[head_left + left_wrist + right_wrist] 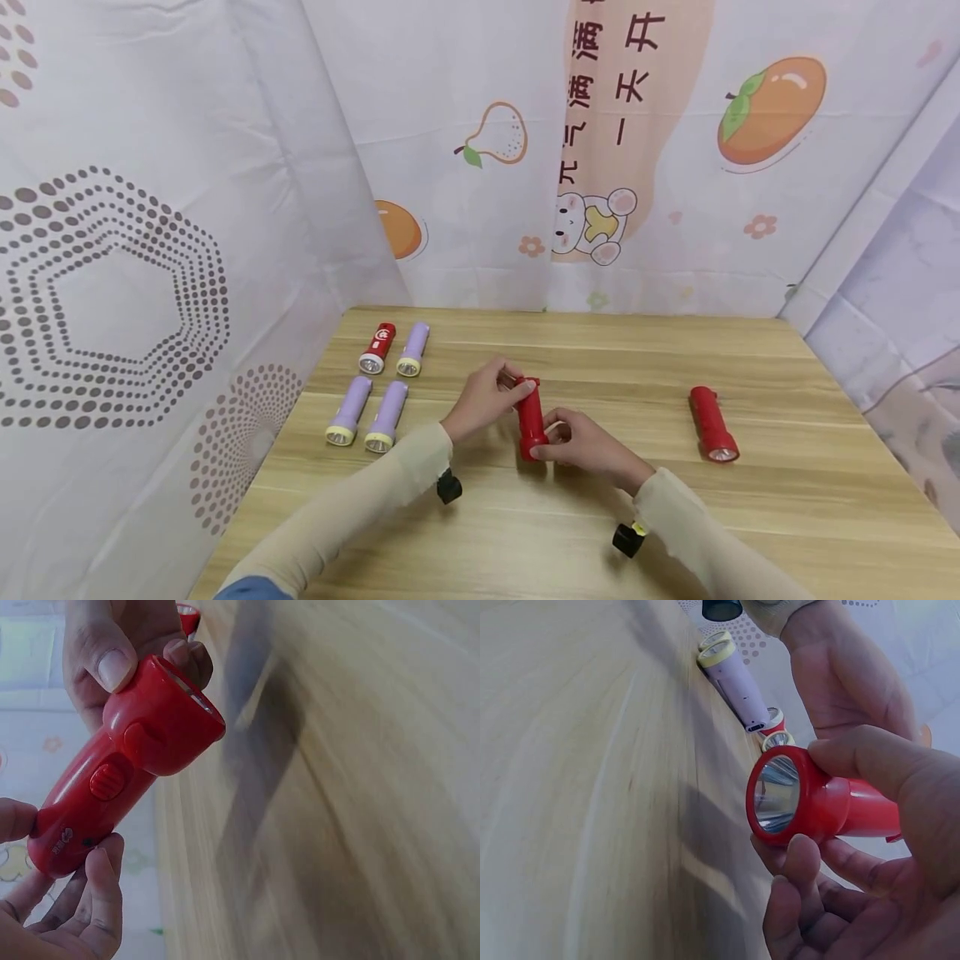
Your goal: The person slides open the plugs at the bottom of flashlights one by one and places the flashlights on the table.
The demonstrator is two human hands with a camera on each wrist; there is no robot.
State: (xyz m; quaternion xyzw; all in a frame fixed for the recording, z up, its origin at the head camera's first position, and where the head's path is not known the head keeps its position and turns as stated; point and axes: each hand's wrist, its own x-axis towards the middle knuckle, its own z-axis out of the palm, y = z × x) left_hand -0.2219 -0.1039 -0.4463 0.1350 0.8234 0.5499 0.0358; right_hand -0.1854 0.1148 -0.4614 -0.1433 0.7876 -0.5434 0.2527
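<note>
Both hands hold one red flashlight (532, 419) above the middle of the table. My left hand (486, 400) pinches its tail end between thumb and fingers. At the lens end, my right hand (588, 447) grips the wide head, thumb on one side and fingers on the other. The left wrist view shows the ribbed switch on the flashlight's (105, 780) body and small white print near the tail. In the right wrist view, the clear lens and silver reflector of the flashlight (778, 793) face the camera, while the right hand hides part of the barrel.
A second red flashlight (712, 425) lies on the table (795, 517) to the right. On the left lie a red flashlight with a white rim (377, 348) and three purple ones with yellow rims (349, 412). Printed curtains (465, 242) hang behind and at the sides.
</note>
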